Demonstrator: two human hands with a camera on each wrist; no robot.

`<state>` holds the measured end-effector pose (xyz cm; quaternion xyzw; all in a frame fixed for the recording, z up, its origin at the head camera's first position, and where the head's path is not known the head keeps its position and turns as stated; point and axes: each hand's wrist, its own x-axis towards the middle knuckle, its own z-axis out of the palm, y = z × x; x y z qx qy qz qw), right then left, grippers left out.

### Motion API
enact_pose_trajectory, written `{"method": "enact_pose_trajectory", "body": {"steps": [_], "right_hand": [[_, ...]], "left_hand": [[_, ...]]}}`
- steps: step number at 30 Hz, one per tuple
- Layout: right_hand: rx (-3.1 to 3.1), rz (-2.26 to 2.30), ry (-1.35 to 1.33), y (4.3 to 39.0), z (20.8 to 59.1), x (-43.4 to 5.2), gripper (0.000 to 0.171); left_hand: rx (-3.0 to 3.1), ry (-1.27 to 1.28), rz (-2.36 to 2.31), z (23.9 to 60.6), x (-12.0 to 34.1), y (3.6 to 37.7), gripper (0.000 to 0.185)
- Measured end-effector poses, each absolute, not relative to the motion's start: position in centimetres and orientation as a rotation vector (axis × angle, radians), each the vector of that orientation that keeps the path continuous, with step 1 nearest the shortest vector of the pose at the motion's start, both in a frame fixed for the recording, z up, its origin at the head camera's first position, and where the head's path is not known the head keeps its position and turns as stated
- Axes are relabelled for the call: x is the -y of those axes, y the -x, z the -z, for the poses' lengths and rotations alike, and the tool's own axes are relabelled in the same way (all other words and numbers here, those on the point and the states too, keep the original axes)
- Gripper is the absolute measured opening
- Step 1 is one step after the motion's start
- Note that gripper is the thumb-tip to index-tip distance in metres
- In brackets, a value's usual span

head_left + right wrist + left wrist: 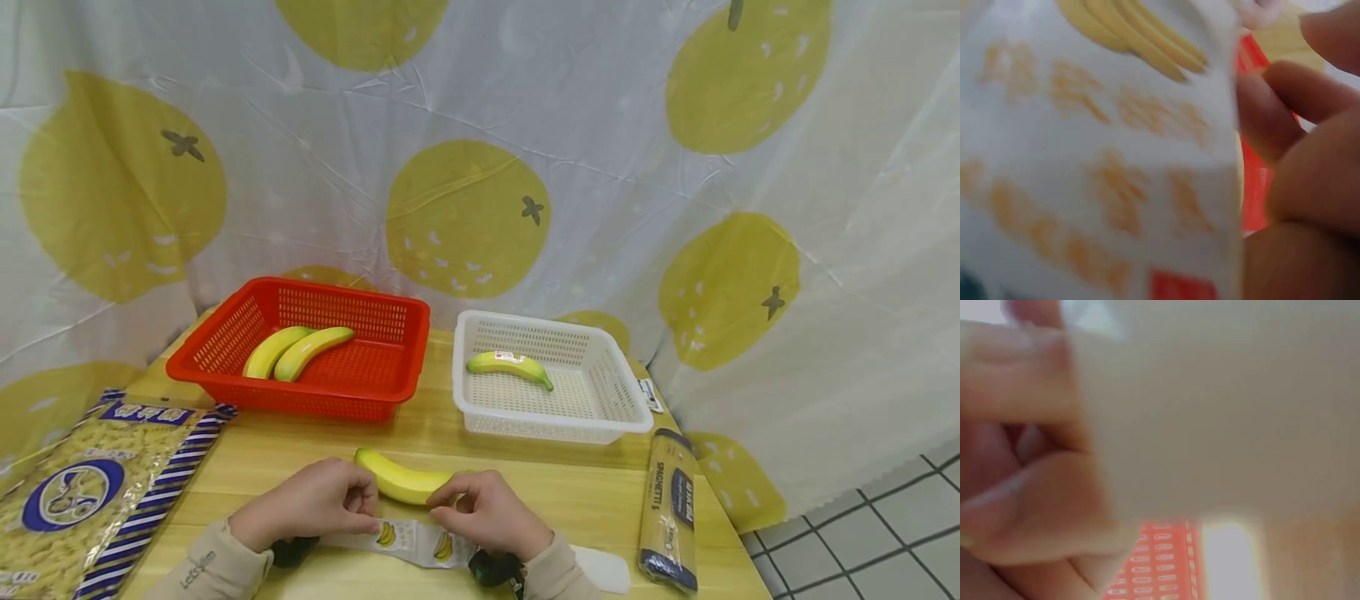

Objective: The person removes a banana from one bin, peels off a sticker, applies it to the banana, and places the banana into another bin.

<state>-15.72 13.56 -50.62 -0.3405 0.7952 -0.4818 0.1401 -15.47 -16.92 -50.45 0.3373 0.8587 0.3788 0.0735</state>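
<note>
- The table (285,450) is the biggest thing under me; near its front edge my left hand (307,504) and my right hand (491,512) both pinch a strip of banana stickers (412,540), fingers curled onto the paper from either end.
- The pasta bag (82,492) lies flat at the left, close by my left forearm. A careless elbow could, I think, shove it toward the edge.
- The red basket (225,354), holding two bananas, and the white basket (600,367), holding one banana with a label on it, sit at the back, well apart from my hands, so I see little danger there.
- The spaghetti packet (670,508) lies along the right edge. I judge a wide sweep of my right arm could roll it off.
- The loose banana (401,481) rests just behind my fingertips, touching or nearly touching them. Being curved, it may rock or slide away if I nudge it.
- The sticker strip is the likeliest trouble. Both wrist views are blurred and show only paper close against my fingers. If I pull unevenly, I expect a sticker may tear, curl onto itself or cling to my fingertip.
</note>
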Motion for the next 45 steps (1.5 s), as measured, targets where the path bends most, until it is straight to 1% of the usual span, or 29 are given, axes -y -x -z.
{"method": "enact_pose_trajectory", "body": {"steps": [3, 7, 12, 15, 18, 21, 27, 34, 39, 45], "right_hand": [[-2.305, 1.388, 1.036, 15.4, 50.4, -13.2, 0.017], [-2.269, 1.383, 1.026, 15.2, 50.6, -13.0, 0.017], [-2.263, 1.414, 1.027, 15.1, 50.9, -12.6, 0.011], [-2.329, 1.485, 0.999, 15.0, 51.1, -12.3, 0.011], [-2.401, 1.595, 0.968, 14.8, 51.3, -12.0, 0.011], [-2.438, 1.704, 0.967, 14.6, 51.5, -11.5, 0.010], [-2.514, 1.773, 1.126, 14.3, 52.1, -10.8, 0.005], [-2.650, 1.666, 1.348, 14.1, 52.1, -10.4, 0.006], [-2.676, 1.653, 1.371, 14.1, 51.9, -10.2, 0.007], [-2.683, 1.651, 1.378, 14.3, 52.0, -10.2, 0.007]], "left_hand": [[-2.589, -1.059, -1.212, 50.3, 16.9, 15.4, 0.025], [-2.693, -1.132, -1.263, 50.1, 16.9, 15.4, 0.026], [-2.915, -1.316, -1.251, 50.1, 16.3, 15.4, 0.029], [-3.065, -1.422, -1.296, 50.2, 15.7, 15.6, 0.029], [-3.153, -1.515, -1.368, 50.4, 14.8, 15.7, 0.025], [-3.118, -1.542, -1.431, 50.9, 13.9, 15.4, 0.019], [-2.970, -1.442, -1.522, 51.6, 12.2, 14.6, 0.027], [-2.896, -1.318, -1.649, 52.1, 11.7, 14.2, 0.023], [-2.874, -1.304, -1.673, 52.5, 11.9, 14.3, 0.025], [-2.846, -1.348, -1.679, 52.7, 12.1, 14.6, 0.027]]}}
